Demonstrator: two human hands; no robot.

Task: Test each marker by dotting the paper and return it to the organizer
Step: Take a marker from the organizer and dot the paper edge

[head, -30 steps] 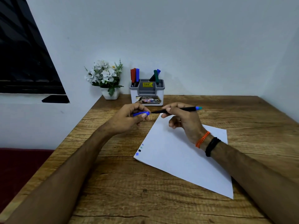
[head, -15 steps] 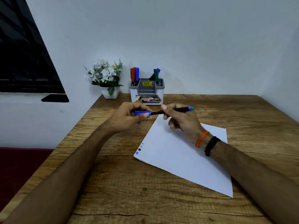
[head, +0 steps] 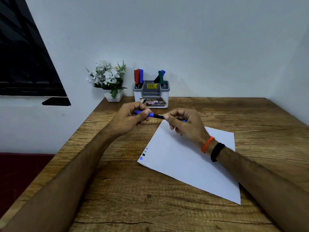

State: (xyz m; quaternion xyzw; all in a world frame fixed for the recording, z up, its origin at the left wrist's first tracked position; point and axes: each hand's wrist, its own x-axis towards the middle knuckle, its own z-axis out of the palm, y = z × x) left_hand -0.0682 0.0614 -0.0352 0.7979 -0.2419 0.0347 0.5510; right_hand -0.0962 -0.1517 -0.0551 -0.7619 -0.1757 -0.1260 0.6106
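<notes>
The left hand point(head: 128, 118) is curled around the blue plastic cap point(head: 144, 113), pinching it between thumb and fingers, while the right hand point(head: 185, 123) grips the slim black marker barrel point(head: 158, 116) the same way. Cap and barrel meet in the air between the two hands, in front of the white and grey plastic desk organizer point(head: 151, 95) and above the far corner of the white sheet of paper point(head: 189, 164). The cap looks seated or very nearly so; the exact joint is partly hidden by the fingertips.

The paper lies in front of the organizer on the wooden desk point(head: 167, 211), and a short row of small ink dots point(head: 143, 154) sits at its left corner, so the step in hand is most likely closing this marker before putting it back. To do it well, keep barrel and cap in one straight line and press them together until the cap stops, since a skewed push can leave it loose. The organizer holds red and blue markers point(head: 138, 77) in its left compartment and a green and a blue one point(head: 160, 77) leaning in its right. Once capped, the marker should go cap up into a compartment, lowered straight so it does not knock the leaning ones
</notes>
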